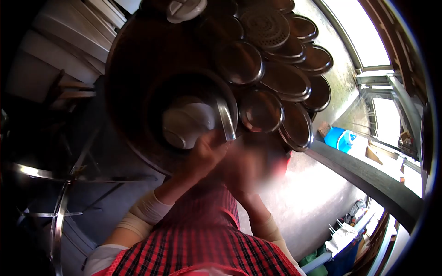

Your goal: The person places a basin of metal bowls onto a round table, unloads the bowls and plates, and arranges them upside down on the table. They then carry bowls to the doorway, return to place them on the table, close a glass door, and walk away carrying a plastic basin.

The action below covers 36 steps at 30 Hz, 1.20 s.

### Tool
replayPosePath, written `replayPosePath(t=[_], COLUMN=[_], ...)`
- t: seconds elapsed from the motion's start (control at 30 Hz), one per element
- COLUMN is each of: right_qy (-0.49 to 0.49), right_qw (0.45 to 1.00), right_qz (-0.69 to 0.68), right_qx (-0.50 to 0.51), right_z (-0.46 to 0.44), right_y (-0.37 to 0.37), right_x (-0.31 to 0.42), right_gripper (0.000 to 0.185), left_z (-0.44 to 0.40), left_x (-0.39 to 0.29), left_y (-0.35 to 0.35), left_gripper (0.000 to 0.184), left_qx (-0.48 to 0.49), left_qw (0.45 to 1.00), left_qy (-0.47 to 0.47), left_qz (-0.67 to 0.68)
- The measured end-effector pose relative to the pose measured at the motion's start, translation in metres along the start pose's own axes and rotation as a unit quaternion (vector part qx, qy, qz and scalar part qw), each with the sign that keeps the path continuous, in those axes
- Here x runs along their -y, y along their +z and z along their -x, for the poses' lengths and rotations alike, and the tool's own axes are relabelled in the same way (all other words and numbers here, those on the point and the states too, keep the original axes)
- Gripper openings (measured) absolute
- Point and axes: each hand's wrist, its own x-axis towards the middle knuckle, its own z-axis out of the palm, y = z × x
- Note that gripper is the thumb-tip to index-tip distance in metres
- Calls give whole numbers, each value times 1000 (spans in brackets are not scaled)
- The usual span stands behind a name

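Both forearms (177, 186) extend forward and converge, the left hand (205, 154) partly curled at a shiny metal strip (225, 120), grip unclear, the right hand (248, 170) blurred, opening and hold indeterminable.

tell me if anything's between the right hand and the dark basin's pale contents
Yes: in this view the left hand, a shiny metal strip beside it, lies between the right hand and the pale contents.

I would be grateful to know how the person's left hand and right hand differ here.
The left hand shows fairly clearly; the right hand is heavily blurred. The left hand is at the edge of the dark basin, while the right hand is farther right. Both forearms wear pale coverings.
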Motion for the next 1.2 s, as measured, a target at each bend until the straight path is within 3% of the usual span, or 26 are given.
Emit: replayPosePath(t=[0.07,0.13,0.2,0.23,0.3,0.37,0.53,0.6,0.7,0.97,1.07,1.13,1.2], right_qy=[-53,-91,-96,-90,-53,-7,44,67,123,252,268,271,278], right_qw=[999,996,992,990,992,996,998,997,992,967,962,961,959], right_qz=[4,7,-7,-21,-41,-53,-35,-27,-18,-3,-3,3,3], right_qx=[8,-23,-80,-106,-103,-75,-5,0,2,31,44,51,51], right_z=[5,-8,-27,-34,-35,-34,-26,-21,-21,-29,-38,-43,-47], right_y=[1,-7,-14,-13,-9,-6,17,29,50,98,112,117,119], right_x=[0,13,27,29,20,15,6,5,12,34,43,48,52], right_gripper=[25,26,26,25,23,19,14,14,11,13,13,14,16], left_z=[4,5,1,-4,-12,-34,-108,-148,-202,-289,-310,-324,-332], left_x=[-10,-22,-24,-26,-45,-54,-26,1,4,-21,-21,-14,-4], left_y=[-8,-22,-51,-85,-117,-157,-305,-362,-405,-496,-515,-525,-534], left_gripper=[13,15,16,21,21,15,18,20,22,16,25,20,16], left_qx=[5,-23,-168,-75,-221,-307,-224,-286,-296,-221,-265,-288,-249], left_qw=[998,1000,983,990,965,932,935,895,853,911,902,887,931], left_qy=[33,7,3,64,73,106,138,101,26,124,106,96,109], left_qz=[-49,9,72,96,122,160,238,328,429,326,324,347,242])
